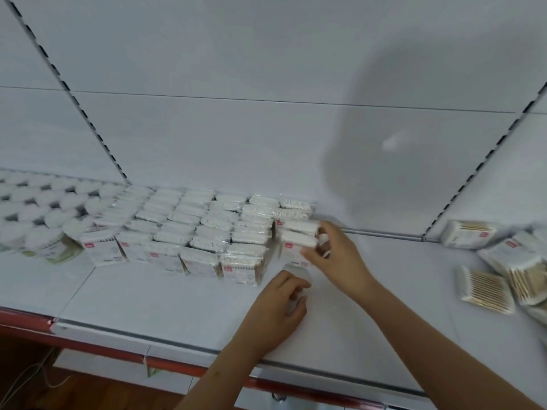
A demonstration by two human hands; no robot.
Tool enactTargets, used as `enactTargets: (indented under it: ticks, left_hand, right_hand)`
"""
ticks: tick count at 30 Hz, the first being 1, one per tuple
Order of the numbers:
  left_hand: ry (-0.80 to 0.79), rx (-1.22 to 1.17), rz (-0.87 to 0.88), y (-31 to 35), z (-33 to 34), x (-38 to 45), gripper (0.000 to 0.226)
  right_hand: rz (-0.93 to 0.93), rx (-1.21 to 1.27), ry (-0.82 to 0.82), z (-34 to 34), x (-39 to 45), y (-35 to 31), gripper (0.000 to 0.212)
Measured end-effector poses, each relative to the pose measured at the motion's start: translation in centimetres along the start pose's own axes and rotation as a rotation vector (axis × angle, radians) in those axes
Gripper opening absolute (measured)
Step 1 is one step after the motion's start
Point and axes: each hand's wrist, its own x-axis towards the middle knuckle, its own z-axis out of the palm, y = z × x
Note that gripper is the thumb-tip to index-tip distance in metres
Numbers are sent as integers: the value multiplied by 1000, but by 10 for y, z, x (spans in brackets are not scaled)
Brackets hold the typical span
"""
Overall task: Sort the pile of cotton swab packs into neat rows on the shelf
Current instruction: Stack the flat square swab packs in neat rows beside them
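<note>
Standing in upright rows on the white shelf (183,303), the sorted cotton swab packs (195,232) fill the left. The left hand (281,303) rests just in front of the rows' right end, fingers loosely curled around something small and blurred; what it is cannot be told. The right hand (331,253) grips the newest pack (297,242) at the last row's end. The unsorted pile (503,267) lies flat, well apart to the right, nearer the right hand.
</note>
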Motion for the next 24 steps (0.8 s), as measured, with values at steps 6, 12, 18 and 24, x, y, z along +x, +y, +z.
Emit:
enactTargets:
  ticks: [6, 12, 18, 24]
  left_hand:
    - [-10, -35, -12, -3, -2, 0, 23]
    - [-26, -45, -41, -3, -2, 0, 34]
    - [-18, -39, -50, -2, -1, 2, 26]
    - [-93, 140, 157, 16, 32, 31, 32]
  right_hand:
    - [162, -47, 81, 30, 4, -5, 47]
    - [127, -120, 103, 43, 12, -11, 31]
    - [128, -205, -79, 37, 12, -11, 33]
    - [109, -389, 52, -65, -23, 13, 67]
